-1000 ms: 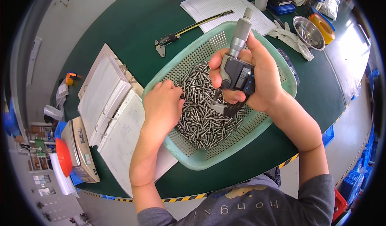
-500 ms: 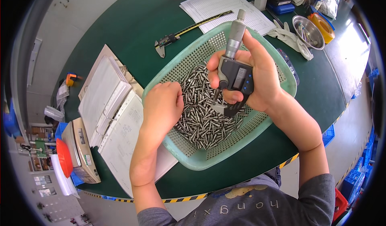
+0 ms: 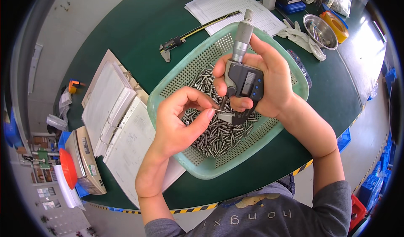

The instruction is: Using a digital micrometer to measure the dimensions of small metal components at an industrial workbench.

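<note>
My right hand (image 3: 269, 74) is wrapped round a digital micrometer (image 3: 246, 79), its thimble pointing away from me and its jaws toward me. Between finger and thumb, my left hand (image 3: 181, 119) pinches a small metal pin (image 3: 218, 110), whose far end lies at the micrometer's jaws. Whether the jaws touch it I cannot tell. Both hands are above a pale green perforated plastic basket (image 3: 202, 171). Inside it lies a heap of small silvery metal pins (image 3: 219, 138), partly hidden by my hands.
An open ring binder (image 3: 122, 119) lies left of the basket, with a scale (image 3: 86, 161) beyond it. Behind the basket are a caliper (image 3: 176, 42) and printed sheets (image 3: 235, 5). White gloves (image 3: 303, 39) and a metal bowl (image 3: 322, 30) stand at the far right.
My left hand has turned and moved right, bringing the pin to the micrometer's jaws. The micrometer has shifted slightly left in my right hand.
</note>
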Motion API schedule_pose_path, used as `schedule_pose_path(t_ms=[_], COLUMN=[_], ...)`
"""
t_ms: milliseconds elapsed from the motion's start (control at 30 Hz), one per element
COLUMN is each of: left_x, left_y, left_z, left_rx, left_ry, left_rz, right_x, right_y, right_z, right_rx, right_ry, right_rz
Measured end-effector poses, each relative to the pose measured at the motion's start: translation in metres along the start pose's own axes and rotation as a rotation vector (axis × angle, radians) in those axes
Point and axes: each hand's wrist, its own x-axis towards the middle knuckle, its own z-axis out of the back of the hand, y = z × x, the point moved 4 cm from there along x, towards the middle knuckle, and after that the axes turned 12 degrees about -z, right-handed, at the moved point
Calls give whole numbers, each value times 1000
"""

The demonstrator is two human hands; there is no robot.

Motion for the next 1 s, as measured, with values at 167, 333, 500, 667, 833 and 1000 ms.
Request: schedule_pose_path(t_ms=[167, 333, 500, 667, 833, 1000], left_x=[0, 1, 0, -1, -2, -2], left_y=[2, 2, 5, 8, 8, 9], left_z=[-2, -4, -3, -1, -3, -4], left_rx=[10, 31, -48, -107, -101, -105], left_ry=[0, 5, -35, -19, -33, -21], left_rz=[-20, -33, -2, 58, 63, 79], right_x=[0, -1, 0, -1, 0, -1], right_y=[1, 1, 1, 0, 0, 1], right_z=[2, 1, 1, 0, 0, -2], right_rx=[-2, -74, -122, -119, -69, -41], right_ry=[-11, -52, -77, -118, -103, -69], right_rz=[6, 15, 33, 25, 4, 0])
